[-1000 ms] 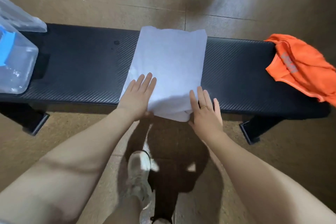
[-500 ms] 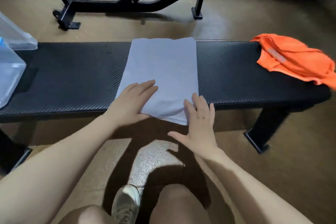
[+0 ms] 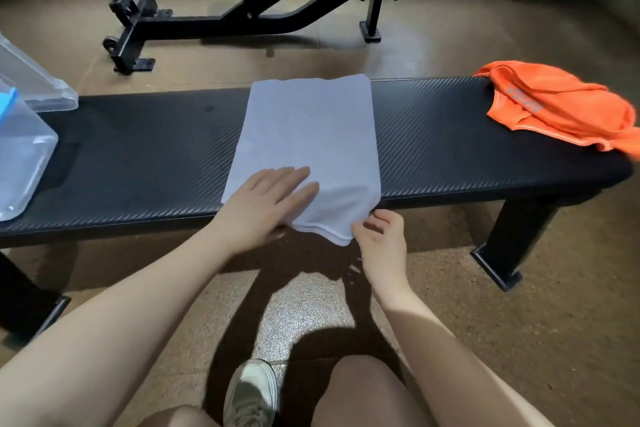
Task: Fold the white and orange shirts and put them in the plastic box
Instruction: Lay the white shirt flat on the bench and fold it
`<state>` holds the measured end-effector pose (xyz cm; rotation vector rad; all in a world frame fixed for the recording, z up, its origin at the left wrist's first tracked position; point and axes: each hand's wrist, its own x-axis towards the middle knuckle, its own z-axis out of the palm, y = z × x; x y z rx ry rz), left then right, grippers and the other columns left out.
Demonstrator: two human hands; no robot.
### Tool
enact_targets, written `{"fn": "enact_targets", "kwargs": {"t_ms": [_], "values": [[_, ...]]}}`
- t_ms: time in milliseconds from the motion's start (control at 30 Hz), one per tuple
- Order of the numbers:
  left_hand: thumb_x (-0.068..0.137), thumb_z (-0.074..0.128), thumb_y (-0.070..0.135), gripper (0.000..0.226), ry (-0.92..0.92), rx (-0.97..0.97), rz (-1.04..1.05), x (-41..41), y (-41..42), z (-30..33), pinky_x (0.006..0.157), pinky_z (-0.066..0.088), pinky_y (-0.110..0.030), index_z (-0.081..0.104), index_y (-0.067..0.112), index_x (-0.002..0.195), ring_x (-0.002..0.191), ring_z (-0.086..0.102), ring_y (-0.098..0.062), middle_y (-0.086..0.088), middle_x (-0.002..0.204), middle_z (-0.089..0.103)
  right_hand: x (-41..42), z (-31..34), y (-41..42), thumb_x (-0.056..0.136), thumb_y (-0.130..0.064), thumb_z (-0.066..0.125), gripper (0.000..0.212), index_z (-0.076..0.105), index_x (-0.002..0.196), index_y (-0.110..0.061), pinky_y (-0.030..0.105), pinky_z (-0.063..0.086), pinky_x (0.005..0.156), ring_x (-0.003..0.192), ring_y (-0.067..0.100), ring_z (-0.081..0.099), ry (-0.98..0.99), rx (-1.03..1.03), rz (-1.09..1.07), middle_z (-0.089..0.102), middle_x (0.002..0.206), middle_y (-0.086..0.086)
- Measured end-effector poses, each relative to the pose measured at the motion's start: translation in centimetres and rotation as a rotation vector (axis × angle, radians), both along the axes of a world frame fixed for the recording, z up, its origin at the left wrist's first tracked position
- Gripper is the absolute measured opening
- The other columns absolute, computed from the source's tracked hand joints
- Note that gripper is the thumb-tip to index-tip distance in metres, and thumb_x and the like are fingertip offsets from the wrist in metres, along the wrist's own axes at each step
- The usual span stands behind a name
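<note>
Here, seen from a head-worn camera looking down, a black padded bench (image 3: pixel 138 163) runs across the middle of the frame. In the centre lies the white shirt (image 3: pixel 308 135), already folded into a tall rectangle, its near edge hanging slightly over the front of the bench. The left hand (image 3: pixel 266 201) rests flat on the shirt's lower left part, fingers straight and lightly spread, pressing the cloth down. The right hand (image 3: pixel 381 243), just below the bench edge, has its fingers loosely curled at the shirt's lower right corner; whether they already pinch the hem cannot be told. At the right end of the bench the orange shirt (image 3: pixel 561 107) lies crumpled and unfolded. At the left edge of the frame stands the clear plastic box (image 3: pixel 20 163), its lid (image 3: pixel 34 83) propped behind it.

The step in hand appears to be the last fold of the white shirt. The next move likely calls for gripping both near corners and carrying that edge up towards the far edge, keeping the layers aligned.
</note>
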<state>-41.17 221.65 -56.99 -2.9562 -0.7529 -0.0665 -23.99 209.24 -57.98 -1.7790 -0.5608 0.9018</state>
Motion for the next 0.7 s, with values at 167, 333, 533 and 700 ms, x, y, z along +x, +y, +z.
{"fn": "enact_targets", "kwargs": {"t_ms": [167, 333, 533, 700], "values": [[0.084, 0.043, 0.018, 0.050, -0.050, 0.115, -0.070, 0.1, -1.6, -1.0, 0.105, 0.027, -0.038, 0.040, 0.017, 0.134, 0.122, 0.053, -0.030, -0.010, 0.138, 0.051, 0.4, 1.3, 0.5, 0.090, -0.015, 0.057, 0.012, 0.063, 0.093, -0.005, 0.036, 0.050, 0.074, 0.081, 0.025, 0.062, 0.317, -0.091, -0.001, 0.068, 0.093, 0.014], [0.074, 0.032, 0.001, 0.058, -0.097, 0.084, 0.020, 1.3, -2.1, -0.7, 0.098, 0.045, -0.042, 0.048, 0.011, 0.128, 0.117, 0.058, -0.030, -0.009, 0.132, 0.057, 1.9, 2.8, -0.7, 0.090, -0.012, 0.054, 0.007, 0.061, 0.089, -0.010, 0.023, 0.041, 0.058, 0.069, 0.015, 0.057, 0.801, -0.070, 0.027, 0.067, 0.082, 0.005], [0.051, 0.042, -0.014, 0.065, -0.206, -0.076, 0.069, 2.4, -1.9, 1.2, 0.086, 0.049, -0.052, 0.066, 0.004, 0.108, 0.103, 0.065, -0.037, -0.015, 0.117, 0.066, 3.0, 2.8, -2.2, 0.091, -0.012, 0.052, 0.028, 0.051, 0.118, -0.014, 0.012, 0.046, 0.076, 0.098, 0.010, 0.055, -0.276, -0.023, 0.202, 0.055, 0.115, -0.004], [0.080, 0.042, -0.010, 0.063, -0.219, -0.349, 0.170, 2.2, -1.6, 2.8, 0.111, 0.027, -0.029, 0.043, 0.017, 0.137, 0.137, 0.036, -0.018, 0.000, 0.148, 0.039, 3.5, 0.5, -0.5, 0.066, 0.011, 0.061, 0.083, 0.033, 0.141, -0.012, 0.043, 0.026, 0.111, 0.136, 0.030, 0.032, -1.285, 0.122, 0.625, 0.033, 0.150, 0.013]]}}
